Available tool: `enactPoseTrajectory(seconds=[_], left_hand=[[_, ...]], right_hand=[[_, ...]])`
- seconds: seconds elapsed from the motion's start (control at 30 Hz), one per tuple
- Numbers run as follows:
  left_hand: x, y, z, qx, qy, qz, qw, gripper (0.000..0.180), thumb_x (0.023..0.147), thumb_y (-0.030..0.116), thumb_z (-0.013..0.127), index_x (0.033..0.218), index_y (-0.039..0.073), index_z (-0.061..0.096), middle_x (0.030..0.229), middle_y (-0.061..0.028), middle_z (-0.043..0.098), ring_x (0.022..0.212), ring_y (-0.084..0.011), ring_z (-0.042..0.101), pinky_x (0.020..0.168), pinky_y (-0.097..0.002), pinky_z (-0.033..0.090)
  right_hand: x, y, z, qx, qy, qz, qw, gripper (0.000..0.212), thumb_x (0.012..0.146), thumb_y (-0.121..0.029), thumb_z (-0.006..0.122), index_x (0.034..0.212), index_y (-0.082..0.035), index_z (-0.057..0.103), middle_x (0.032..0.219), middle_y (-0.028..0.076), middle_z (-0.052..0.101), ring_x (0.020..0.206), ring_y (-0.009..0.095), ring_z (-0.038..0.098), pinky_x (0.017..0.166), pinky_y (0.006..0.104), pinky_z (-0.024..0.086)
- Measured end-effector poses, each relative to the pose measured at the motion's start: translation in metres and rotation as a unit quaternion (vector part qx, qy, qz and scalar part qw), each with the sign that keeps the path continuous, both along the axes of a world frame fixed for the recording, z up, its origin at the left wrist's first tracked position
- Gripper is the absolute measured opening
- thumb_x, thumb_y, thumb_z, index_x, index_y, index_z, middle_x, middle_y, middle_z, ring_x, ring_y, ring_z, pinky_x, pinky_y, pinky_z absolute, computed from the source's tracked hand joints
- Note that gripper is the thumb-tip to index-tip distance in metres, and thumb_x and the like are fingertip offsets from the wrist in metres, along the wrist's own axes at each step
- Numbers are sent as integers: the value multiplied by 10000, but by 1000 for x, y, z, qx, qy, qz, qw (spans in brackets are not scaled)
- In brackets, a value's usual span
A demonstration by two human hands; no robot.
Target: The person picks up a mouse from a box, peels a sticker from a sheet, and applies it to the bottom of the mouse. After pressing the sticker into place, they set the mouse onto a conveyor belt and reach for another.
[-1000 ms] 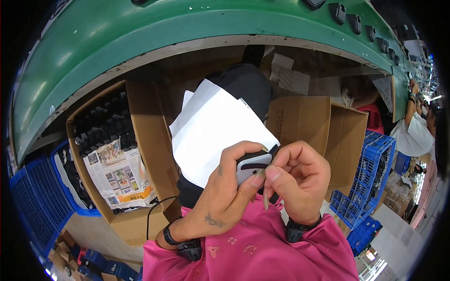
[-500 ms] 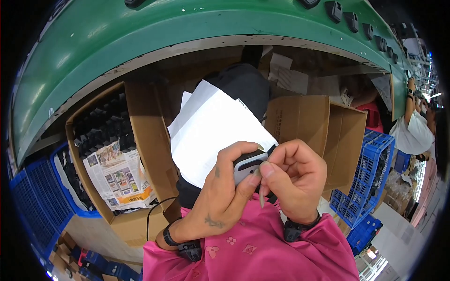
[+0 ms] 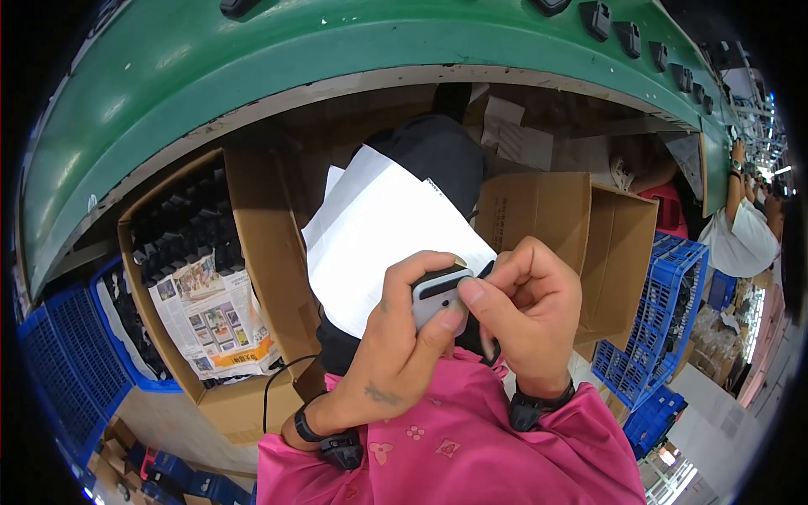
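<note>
One grey device (image 3: 427,310) has shifted slightly leftward, left fingers (image 3: 406,276) gripping it, right fingers (image 3: 498,309) pinching its edge.

The handheld device (image 3: 429,312) looks smooth plastic, the sheet (image 3: 383,236) matt paper, the bench (image 3: 278,55) glossy, the pink garment (image 3: 480,442) cloth.

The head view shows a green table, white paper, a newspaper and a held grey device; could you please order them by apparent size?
1. Green table
2. White paper
3. Newspaper
4. Grey device, partly hidden

Pale glare on green bench (image 3: 362,38)
</note>
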State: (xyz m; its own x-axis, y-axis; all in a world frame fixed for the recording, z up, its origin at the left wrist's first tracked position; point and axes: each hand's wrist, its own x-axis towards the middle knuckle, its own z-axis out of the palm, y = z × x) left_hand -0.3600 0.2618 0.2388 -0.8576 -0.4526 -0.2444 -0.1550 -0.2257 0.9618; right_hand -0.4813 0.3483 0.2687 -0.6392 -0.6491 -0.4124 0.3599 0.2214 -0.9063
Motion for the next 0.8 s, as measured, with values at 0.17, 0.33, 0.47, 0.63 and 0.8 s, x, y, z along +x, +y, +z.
enactPoseTrajectory(seconds=[0.17, 0.33, 0.47, 0.63, 0.8], left_hand=[[0, -1, 1, 226, 34, 24, 973, 385, 978, 192, 426, 1288, 40, 256, 991, -116, 512, 669, -108, 526, 588, -227, 434], [0, -6, -1, 232, 12, 14, 973, 397, 973, 231, 384, 1287, 59, 214, 1115, -186, 511, 646, -126, 545, 433, -180, 396], [-3, 0, -11, 210, 60, 62, 974, 410, 971, 245, 394, 1299, 73, 219, 1266, -212, 461, 815, -135, 560, 499, -166, 430], [-3, -24, -26, 147, 98, 7, 984, 446, 883, 271, 535, 1227, 69, 336, 1154, -167, 537, 943, -185, 566, 764, -249, 476], [-11, -37, -19, 7, 34, -74, 997, 459, 863, 262, 566, 1242, 48, 421, 1067, -103, 564, 884, -115, 551, 717, -227, 455]], right_hand=[[-6, 13, -16, -24, -12, -10, 1000, 127, 871, -56, 614, 792, -3, 529, 652, -21, 542, 567, -2, 449, 487, 150, 329], [-7, 23, -22, 60, 75, 111, 989, 157, 828, -105, 664, 791, 25, 584, 647, 4, 555, 553, 25, 465, 496, 187, 359], [-1, 17, -28, 26, 151, 184, 971, 165, 788, -107, 697, 806, 30, 606, 655, 19, 569, 548, 29, 476, 498, 194, 375], [-17, 19, -32, -21, 98, 117, 988, 209, 723, -99, 742, 825, 29, 613, 670, 34, 553, 558, 52, 475, 522, 185, 373], [-24, 17, -36, -24, 242, 221, 944, 236, 702, -84, 741, 874, 22, 620, 659, 38, 532, 562, 103, 511, 521, 222, 395]])
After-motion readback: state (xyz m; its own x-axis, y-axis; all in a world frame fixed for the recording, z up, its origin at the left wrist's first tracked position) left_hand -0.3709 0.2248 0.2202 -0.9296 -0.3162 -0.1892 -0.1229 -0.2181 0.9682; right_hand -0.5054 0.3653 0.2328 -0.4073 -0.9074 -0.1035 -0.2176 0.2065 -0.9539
